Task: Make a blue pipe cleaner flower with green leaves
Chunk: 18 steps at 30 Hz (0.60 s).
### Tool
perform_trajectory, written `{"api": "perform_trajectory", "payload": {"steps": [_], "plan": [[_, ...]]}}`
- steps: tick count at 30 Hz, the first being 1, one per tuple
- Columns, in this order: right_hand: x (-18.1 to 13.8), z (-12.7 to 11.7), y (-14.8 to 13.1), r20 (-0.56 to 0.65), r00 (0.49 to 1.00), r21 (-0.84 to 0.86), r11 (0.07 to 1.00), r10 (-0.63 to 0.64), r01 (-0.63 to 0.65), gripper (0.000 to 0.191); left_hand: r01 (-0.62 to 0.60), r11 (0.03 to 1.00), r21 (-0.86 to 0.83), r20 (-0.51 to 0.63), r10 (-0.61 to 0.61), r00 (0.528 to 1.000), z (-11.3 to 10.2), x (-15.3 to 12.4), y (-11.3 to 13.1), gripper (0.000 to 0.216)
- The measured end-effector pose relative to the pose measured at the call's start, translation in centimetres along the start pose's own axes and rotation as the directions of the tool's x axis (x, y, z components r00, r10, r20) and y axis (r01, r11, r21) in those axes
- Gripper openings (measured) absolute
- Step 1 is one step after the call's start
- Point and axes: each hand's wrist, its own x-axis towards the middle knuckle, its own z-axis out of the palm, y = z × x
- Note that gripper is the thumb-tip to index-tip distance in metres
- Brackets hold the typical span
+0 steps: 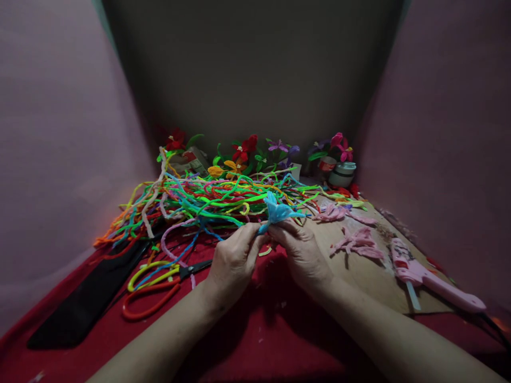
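Observation:
A light blue pipe-cleaner flower [278,211] is held up over the red cloth, its petals fanning upward and to the right. My left hand [235,256] pinches its twisted blue stem from the left. Close beside it, my right hand [301,252] has its fingers pressed together at the base of the petals. Both hands nearly touch, and the fingertips partly hide the stem. Left of my left hand lie scissors [154,290] with one yellow and one red handle; their blades point toward that hand.
Behind my hands spreads a tangled heap of colourful pipe cleaners [215,197]. Finished flowers [241,151] stand at the back. A cardboard sheet [351,282] at the right carries pink petal pieces [357,243] and a pink glue gun [435,284]. A long black object [85,300] lies left.

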Motion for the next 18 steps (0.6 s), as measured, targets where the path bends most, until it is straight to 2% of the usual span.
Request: {"api": "perform_trajectory", "payload": {"steps": [4,8,11,13,15,18], "plan": [[-0.17,0.24,0.14,-0.043,0.999,0.01,1.0,0.012,-0.012,0.012,-0.094,0.944,0.316,0.004,0.098,0.995,0.11,0.04,-0.47,0.025],[-0.14,0.51,0.48,-0.082,0.996,0.107,0.994,0.046,-0.037,0.012,-0.137,0.811,0.568,0.02,0.153,0.988,0.22,0.08,0.01,0.025],[-0.15,0.68,0.74,-0.081,0.994,0.183,0.981,0.078,-0.062,0.008,-0.184,0.685,0.705,0.03,0.231,0.973,0.4,-0.01,0.19,0.022],[-0.2,0.7,0.89,-0.086,0.993,0.204,0.977,0.08,-0.061,0.007,-0.219,0.64,0.736,0.047,0.274,0.961,0.5,-0.1,-0.02,0.021],[-0.26,0.64,0.96,-0.097,0.992,0.193,0.979,0.082,-0.062,0.006,-0.241,0.676,0.696,0.06,0.28,0.958,0.56,-0.15,-0.37,0.021],[-0.34,0.52,0.78,-0.095,0.992,0.149,0.986,0.086,-0.071,0.007,-0.17,0.849,0.5,0.038,0.175,0.984,0.54,-0.04,-0.63,0.022]]}}
